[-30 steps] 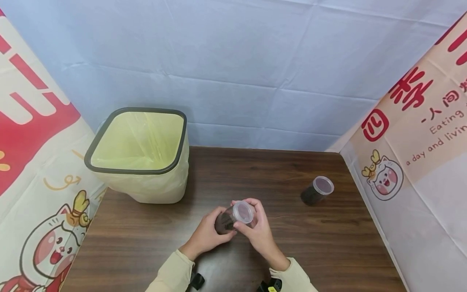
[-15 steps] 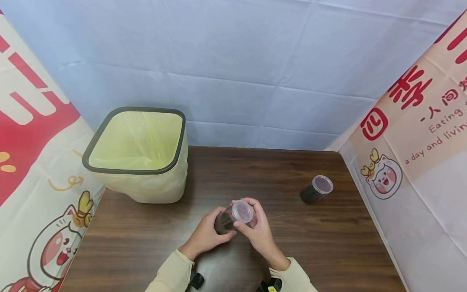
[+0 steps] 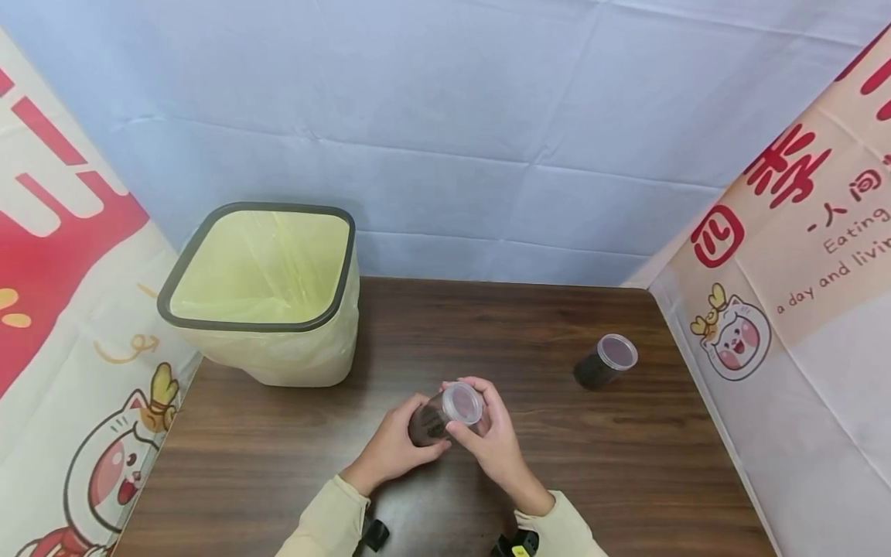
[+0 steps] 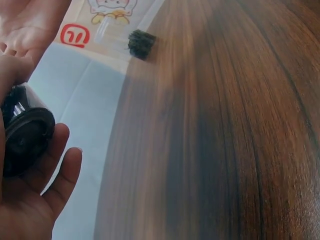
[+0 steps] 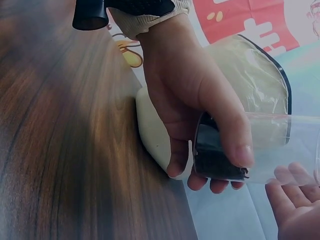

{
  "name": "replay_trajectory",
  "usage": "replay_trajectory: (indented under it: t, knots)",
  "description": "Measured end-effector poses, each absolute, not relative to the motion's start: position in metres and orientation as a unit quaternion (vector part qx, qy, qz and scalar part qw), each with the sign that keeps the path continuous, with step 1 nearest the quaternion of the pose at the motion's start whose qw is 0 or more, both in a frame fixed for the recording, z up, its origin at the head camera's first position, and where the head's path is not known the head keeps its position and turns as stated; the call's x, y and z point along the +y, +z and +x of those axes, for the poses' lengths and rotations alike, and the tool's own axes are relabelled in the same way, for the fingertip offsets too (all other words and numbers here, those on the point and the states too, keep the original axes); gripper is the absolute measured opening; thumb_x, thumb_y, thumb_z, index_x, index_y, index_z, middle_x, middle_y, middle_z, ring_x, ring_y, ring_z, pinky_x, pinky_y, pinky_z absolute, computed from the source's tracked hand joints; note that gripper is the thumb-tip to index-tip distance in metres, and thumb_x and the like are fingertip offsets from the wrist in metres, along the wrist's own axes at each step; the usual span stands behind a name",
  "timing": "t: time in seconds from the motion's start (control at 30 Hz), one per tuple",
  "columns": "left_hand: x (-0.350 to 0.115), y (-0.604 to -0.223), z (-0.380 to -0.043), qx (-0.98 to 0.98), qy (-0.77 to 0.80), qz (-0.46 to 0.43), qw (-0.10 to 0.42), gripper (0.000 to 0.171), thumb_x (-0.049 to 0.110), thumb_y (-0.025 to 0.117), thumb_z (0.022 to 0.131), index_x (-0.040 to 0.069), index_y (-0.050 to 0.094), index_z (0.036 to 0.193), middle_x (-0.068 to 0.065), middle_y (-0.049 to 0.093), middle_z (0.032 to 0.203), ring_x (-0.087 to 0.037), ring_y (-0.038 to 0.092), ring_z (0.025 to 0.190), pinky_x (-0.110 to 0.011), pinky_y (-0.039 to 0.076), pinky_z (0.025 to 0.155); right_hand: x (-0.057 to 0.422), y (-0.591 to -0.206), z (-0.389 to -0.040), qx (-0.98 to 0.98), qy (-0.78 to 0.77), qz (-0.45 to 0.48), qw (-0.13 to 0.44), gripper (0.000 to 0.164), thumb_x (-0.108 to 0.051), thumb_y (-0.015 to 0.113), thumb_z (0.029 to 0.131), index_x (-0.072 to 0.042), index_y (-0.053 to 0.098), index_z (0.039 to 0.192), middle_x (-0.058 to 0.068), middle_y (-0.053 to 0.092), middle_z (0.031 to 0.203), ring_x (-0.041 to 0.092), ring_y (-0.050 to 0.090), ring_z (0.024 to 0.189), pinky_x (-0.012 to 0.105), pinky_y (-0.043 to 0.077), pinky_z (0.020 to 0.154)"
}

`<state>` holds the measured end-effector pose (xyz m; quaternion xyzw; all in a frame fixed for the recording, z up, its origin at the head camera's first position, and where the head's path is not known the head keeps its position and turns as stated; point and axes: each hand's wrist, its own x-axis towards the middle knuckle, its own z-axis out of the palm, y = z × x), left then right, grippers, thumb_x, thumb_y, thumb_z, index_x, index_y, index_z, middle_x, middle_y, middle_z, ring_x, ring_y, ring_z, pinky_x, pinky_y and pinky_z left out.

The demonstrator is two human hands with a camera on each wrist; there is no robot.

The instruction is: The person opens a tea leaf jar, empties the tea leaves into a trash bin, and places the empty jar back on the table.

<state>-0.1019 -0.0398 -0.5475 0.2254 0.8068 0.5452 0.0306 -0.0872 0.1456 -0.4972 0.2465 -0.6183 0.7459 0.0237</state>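
A clear plastic jar (image 3: 430,422) with dark, leafy-looking contents leans tilted between both hands, its pale translucent lid (image 3: 462,403) facing up and to the right. My left hand (image 3: 393,449) grips the lower end of the jar, thumb on the near side. Around the lid end, my right hand (image 3: 494,437) holds with its thumb in front and fingers behind. From the left wrist, the jar's dark base (image 4: 29,137) shows between the fingers. In the right wrist view, dark contents (image 5: 217,152) sit at the base end, and the rest looks see-through.
A second lidded jar (image 3: 604,362) with dark contents stands at the right on the brown wooden table (image 3: 529,325). At the back left is a cream bin (image 3: 299,360) with a dark rim and a liner. Cloth walls (image 3: 445,116) surround the table's back and sides.
The printed cloth at the left has shifted slightly to the right. Both hands and the jar between them have kept their place.
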Motion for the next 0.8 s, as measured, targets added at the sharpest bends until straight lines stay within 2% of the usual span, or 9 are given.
replay_trajectory:
  t: [0.37, 0.6, 0.8]
  knots:
    - [-0.0422, -0.5448, -0.1017, 0.809, 0.543, 0.223, 0.028, 0.046, 0.041, 0.079, 0.073, 0.03, 0.053, 0.109, 0.012, 0.059, 0.104, -0.007, 0.058, 0.093, -0.029, 0.047, 0.082, 0.1441, -0.4946, -0.0876, -0.622, 0.742, 0.25, 0.021, 0.055, 0.011, 0.06, 0.084, 0.013, 0.03, 0.131, 0.032, 0.045, 0.128, 0.033, 0.045, 0.123, 0.032, 0.038, 0.101]
    - [-0.0452, -0.5434, -0.1036, 0.809, 0.539, 0.23, 0.032, 0.047, 0.04, 0.08, 0.071, 0.031, 0.054, 0.109, 0.011, 0.06, 0.102, -0.007, 0.058, 0.091, -0.028, 0.048, 0.08, 0.1441, -0.4937, -0.0876, -0.628, 0.736, 0.251, 0.014, 0.055, 0.012, 0.06, 0.084, 0.01, 0.034, 0.132, 0.031, 0.046, 0.129, 0.032, 0.046, 0.122, 0.031, 0.037, 0.101]
    - [-0.0482, -0.5436, -0.1028, 0.811, 0.537, 0.23, 0.037, 0.048, 0.04, 0.08, 0.071, 0.03, 0.054, 0.11, 0.011, 0.06, 0.104, -0.007, 0.059, 0.092, -0.029, 0.048, 0.08, 0.1432, -0.4941, -0.0871, -0.629, 0.732, 0.261, 0.014, 0.057, 0.012, 0.06, 0.084, 0.011, 0.033, 0.133, 0.033, 0.046, 0.128, 0.032, 0.046, 0.122, 0.03, 0.038, 0.1]
